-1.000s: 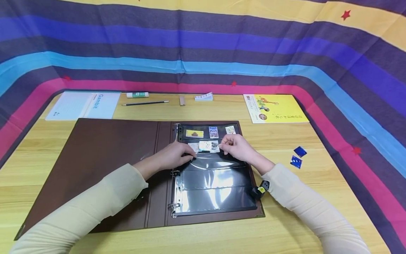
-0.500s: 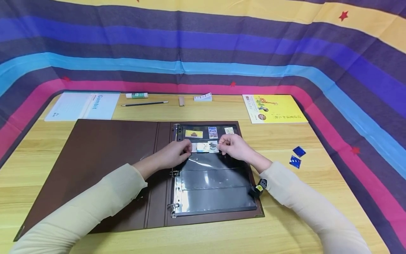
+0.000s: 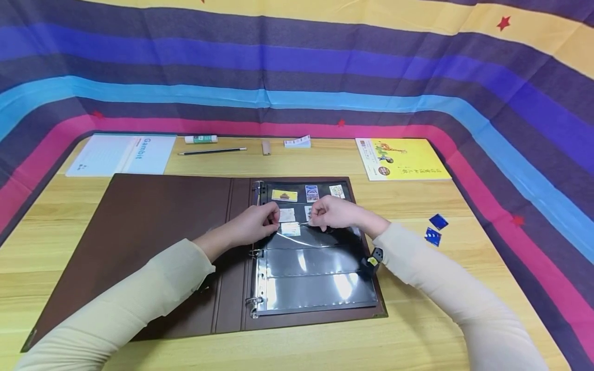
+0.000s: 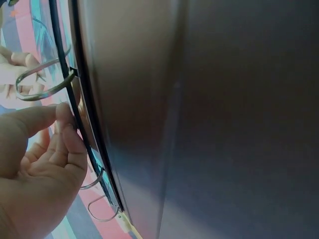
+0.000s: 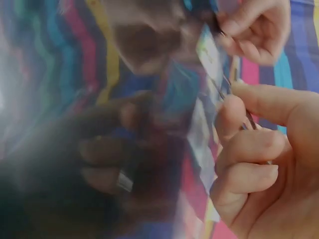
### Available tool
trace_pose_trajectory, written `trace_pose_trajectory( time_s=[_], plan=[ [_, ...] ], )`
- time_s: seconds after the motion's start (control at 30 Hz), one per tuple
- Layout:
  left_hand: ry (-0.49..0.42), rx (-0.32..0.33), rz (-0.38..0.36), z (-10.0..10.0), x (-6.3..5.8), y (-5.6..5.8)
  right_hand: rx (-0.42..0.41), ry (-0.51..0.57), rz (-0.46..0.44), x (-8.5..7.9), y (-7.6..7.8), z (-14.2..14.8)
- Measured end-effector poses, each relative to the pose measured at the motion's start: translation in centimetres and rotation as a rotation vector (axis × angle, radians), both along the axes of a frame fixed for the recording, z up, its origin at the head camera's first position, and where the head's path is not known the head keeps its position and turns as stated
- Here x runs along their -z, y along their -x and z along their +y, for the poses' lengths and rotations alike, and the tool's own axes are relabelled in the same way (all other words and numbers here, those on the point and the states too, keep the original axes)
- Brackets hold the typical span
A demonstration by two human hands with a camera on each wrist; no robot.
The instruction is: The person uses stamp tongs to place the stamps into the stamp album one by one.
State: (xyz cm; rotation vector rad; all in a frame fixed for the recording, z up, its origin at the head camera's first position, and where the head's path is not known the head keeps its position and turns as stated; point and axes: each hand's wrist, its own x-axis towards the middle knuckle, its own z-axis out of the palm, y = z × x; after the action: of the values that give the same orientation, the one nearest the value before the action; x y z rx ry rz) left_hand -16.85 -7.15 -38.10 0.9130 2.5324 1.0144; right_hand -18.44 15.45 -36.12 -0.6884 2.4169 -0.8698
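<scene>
A brown ring-bound stamp album (image 3: 171,232) lies open, with a black page of clear pockets (image 3: 320,288) on its right side. My right hand (image 3: 336,212) holds slim metal tweezers (image 5: 250,119), whose tips meet a small pale stamp (image 3: 291,229) lying over the third pocket row. At the left end of that row, my left hand (image 3: 255,224) pinches the pocket's clear film between thumb and forefinger. A whitish stamp (image 3: 286,215) sits in the second row; another beside it is partly hidden by my right hand. Yellow (image 3: 284,196), blue (image 3: 312,193) and pale (image 3: 336,191) stamps fill the top row.
Two blue stamps (image 3: 436,229) lie on the table right of the album. Along the back are a notebook (image 3: 122,154), glue stick (image 3: 201,139), pencil (image 3: 212,151), pinkish bar (image 3: 266,148), small paper stack (image 3: 297,142) and yellow book (image 3: 403,158). A striped cloth hangs behind.
The tweezered stamp has come down from over the second row to the third, baring the whitish stamp. My right hand has shifted left and slightly down; my left hand moved slightly left.
</scene>
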Motion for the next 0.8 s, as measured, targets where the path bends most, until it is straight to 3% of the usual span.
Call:
trace_pose_trajectory(
  time_s=[0.17,0.47,0.8],
  plan=[
    [0.015,-0.009,0.013,0.0,0.1,0.0,0.022,-0.031,0.054,-0.6,0.7,0.2],
    [0.018,-0.003,0.013,0.0,0.1,0.1,0.007,-0.103,0.186,0.3,1.1,-0.3],
    [0.034,-0.007,0.027,0.1,0.1,0.2,-0.022,-0.097,0.178,0.6,0.9,-0.7]
  ],
)
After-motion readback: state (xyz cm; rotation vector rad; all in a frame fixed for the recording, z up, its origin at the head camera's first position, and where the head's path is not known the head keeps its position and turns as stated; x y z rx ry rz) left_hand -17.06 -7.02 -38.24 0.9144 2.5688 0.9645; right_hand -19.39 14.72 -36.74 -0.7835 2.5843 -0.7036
